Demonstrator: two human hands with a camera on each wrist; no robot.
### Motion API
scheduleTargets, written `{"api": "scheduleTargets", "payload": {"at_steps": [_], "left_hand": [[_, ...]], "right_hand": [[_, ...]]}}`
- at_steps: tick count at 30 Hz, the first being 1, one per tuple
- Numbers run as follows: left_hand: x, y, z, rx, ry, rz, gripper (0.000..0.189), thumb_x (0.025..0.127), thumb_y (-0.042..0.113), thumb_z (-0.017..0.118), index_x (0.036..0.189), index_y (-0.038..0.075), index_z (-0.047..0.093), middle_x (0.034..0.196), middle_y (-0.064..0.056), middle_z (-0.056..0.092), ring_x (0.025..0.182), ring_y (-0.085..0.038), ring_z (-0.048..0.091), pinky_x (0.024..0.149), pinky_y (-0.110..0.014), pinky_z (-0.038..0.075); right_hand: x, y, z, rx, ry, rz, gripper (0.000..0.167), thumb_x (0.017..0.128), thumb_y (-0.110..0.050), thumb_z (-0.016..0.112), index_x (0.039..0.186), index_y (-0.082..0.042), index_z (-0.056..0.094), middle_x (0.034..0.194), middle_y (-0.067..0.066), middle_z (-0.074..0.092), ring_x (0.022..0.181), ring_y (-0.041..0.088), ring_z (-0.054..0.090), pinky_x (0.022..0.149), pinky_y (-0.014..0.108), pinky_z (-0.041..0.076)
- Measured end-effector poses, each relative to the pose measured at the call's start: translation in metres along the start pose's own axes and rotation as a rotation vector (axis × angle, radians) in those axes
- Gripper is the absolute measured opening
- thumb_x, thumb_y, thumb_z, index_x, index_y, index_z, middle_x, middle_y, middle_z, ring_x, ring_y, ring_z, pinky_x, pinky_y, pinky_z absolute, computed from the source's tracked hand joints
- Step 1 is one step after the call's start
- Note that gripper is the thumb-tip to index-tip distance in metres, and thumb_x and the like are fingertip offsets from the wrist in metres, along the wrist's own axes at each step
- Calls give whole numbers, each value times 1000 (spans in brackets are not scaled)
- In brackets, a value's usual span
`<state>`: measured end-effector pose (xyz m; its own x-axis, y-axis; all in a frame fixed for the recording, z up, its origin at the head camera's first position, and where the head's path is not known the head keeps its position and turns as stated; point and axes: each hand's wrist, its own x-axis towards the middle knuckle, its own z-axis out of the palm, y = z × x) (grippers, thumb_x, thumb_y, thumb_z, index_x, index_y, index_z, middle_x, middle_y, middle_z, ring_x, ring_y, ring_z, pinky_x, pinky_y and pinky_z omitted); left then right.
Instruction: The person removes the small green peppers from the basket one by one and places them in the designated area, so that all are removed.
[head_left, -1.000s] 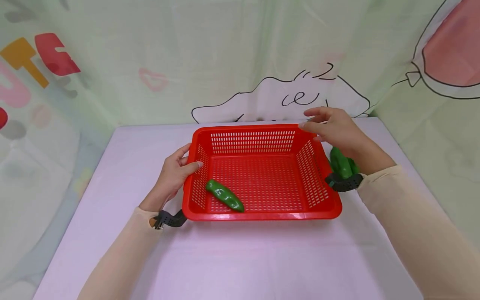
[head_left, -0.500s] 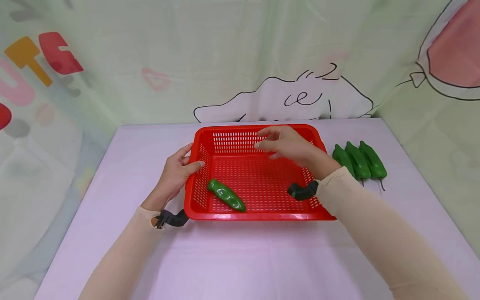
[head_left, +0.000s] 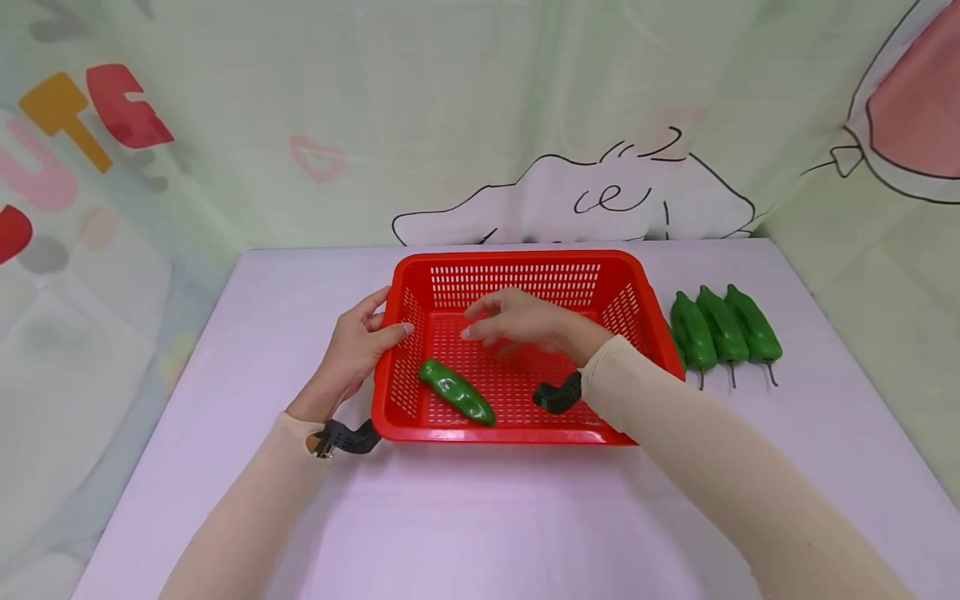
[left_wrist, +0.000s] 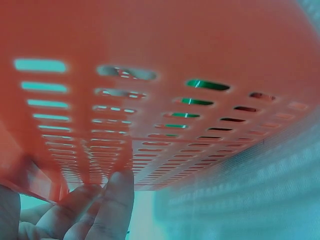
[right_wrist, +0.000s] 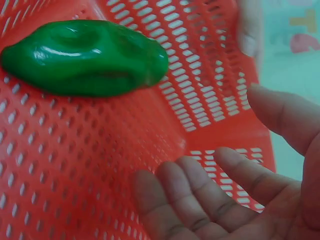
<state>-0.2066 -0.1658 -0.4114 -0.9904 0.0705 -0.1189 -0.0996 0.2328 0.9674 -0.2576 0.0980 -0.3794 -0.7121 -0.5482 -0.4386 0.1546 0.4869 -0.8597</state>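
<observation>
My left hand (head_left: 351, 350) grips the left wall of a red plastic basket (head_left: 510, 434), thumb over the rim and fingers outside. The left wrist view shows those fingers (left_wrist: 114, 205) against the slotted outer wall, with green showing through the slots. One glossy green pepper (head_left: 457, 392) lies slanted on the basket floor at the front left. Above the floor, behind that pepper, my right hand (head_left: 517, 321) reaches in holding nothing. Up close, its spread, relaxed fingers (right_wrist: 210, 200) are apart from the pepper (right_wrist: 87, 57).
Three more green peppers lie side by side right of the basket, stems toward me, the middle one (head_left: 723, 325) among them. A pale lilac cloth (head_left: 480, 517) covers the table. Printed curtains (head_left: 465, 108) hang behind and at both sides.
From over the basket's back right corner, my right hand has moved left and down into the basket, uncovering the peppers on the right. The left hand keeps its grip.
</observation>
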Motion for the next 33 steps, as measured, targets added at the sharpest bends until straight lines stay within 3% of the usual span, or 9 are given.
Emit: {"api": "scheduleTargets", "payload": {"at_steps": [5, 14, 26, 33], "left_hand": [[1, -1, 0, 1, -5, 0, 72, 101, 14, 67, 164, 16, 32, 136, -21, 66, 109, -37, 74, 79, -41, 65], [1, -3, -1, -1, -9, 4, 72, 101, 13, 67, 165, 16, 32, 136, -22, 66, 110, -38, 74, 80, -42, 64], [1, -2, 0, -8, -11, 3, 72, 101, 13, 67, 164, 16, 33, 137, -20, 66, 111, -37, 73, 81, -42, 64], [1, -2, -1, -16, -14, 8, 72, 101, 13, 68, 164, 16, 34, 136, -20, 66, 110, -38, 73, 80, -43, 64]], "right_hand": [[11, 0, 10, -25, -94, 37, 54, 97, -22, 72, 145, -2, 56, 130, 15, 64, 121, 38, 62, 100, 50, 59], [21, -1, 24, -102, -176, 53, 48, 94, -20, 75, 137, -3, 62, 113, 12, 70, 104, 30, 66, 94, 45, 61], [28, 1, 39, -111, -248, 111, 43, 91, -15, 78, 132, -4, 66, 115, 12, 69, 97, 26, 68, 82, 42, 65], [28, 1, 42, -186, -334, 114, 36, 90, -16, 80, 124, -8, 71, 115, 10, 69, 97, 26, 68, 80, 41, 65]]}}
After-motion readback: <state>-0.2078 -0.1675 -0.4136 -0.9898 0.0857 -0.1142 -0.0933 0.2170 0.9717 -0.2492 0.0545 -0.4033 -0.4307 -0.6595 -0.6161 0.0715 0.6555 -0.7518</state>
